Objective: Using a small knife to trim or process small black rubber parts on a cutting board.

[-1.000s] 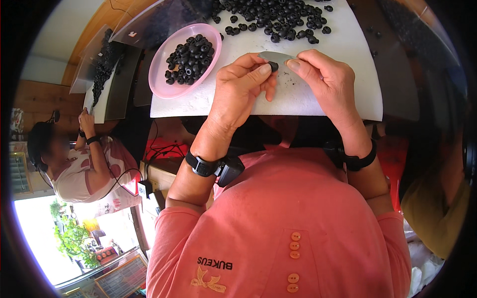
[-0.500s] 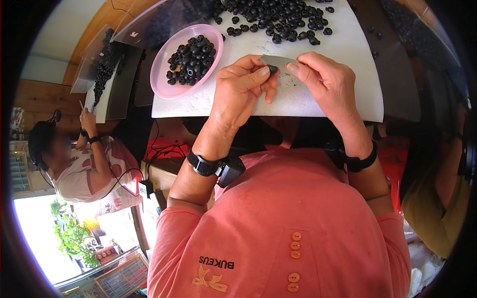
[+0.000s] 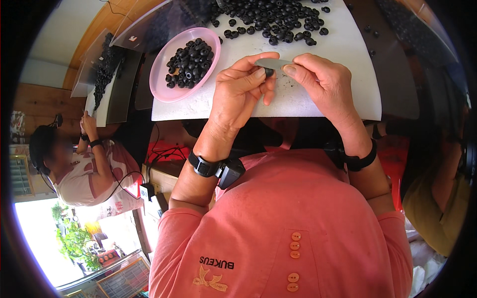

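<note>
My left hand (image 3: 233,92) pinches a small round black part (image 3: 269,73) between thumb and fingers, above the near side of the white tabletop (image 3: 298,102). A flat grey blade (image 3: 273,63) lies across the top of this part and hides some of it. The blade's right end is gripped between thumb and forefinger of my right hand (image 3: 325,82), while its left end reaches the left forefinger. Just left of my left hand sits a pink plate (image 3: 158,89) with a heap of similar black parts (image 3: 191,62).
A larger pile of black parts (image 3: 278,20) spreads over the table's far side, beside a clear plastic panel (image 3: 144,25). Dark crumbs (image 3: 293,82) lie under my hands. At the left a person (image 3: 89,164) works at another table; a sleeve (image 3: 437,213) shows at the right.
The blade has shifted slightly left and now covers more of the black part's top. My right hand has moved a little left with it. My left hand keeps its pinch.
</note>
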Motion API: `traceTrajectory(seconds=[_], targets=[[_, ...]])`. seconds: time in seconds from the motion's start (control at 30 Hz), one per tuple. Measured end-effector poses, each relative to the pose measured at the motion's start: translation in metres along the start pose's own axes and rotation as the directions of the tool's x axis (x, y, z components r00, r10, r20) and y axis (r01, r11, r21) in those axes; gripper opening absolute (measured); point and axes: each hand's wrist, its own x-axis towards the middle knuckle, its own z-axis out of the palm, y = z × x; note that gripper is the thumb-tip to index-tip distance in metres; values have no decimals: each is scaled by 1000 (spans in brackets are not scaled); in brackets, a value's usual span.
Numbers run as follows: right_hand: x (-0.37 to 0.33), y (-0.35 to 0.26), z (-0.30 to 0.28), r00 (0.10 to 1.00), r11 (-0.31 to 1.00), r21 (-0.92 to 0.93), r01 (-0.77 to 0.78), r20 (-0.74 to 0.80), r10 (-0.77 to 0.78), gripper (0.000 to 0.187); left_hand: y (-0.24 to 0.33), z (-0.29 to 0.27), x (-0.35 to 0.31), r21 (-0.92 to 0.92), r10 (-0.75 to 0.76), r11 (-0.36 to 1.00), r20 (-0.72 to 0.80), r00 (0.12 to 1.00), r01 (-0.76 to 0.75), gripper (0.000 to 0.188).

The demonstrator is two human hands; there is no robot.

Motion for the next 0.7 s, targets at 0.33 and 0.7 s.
traceTrajectory(seconds=[0.33,0.7], targets=[[0,-1,-1,999,999,31,-13,41,12,27,-2,-3,2,9,-1,1000,-3,1000,1,28],[0,-6,-1,993,984,138,-112,-12,114,24,3,-5,0,-19,43,999,36,998,-43,29]])
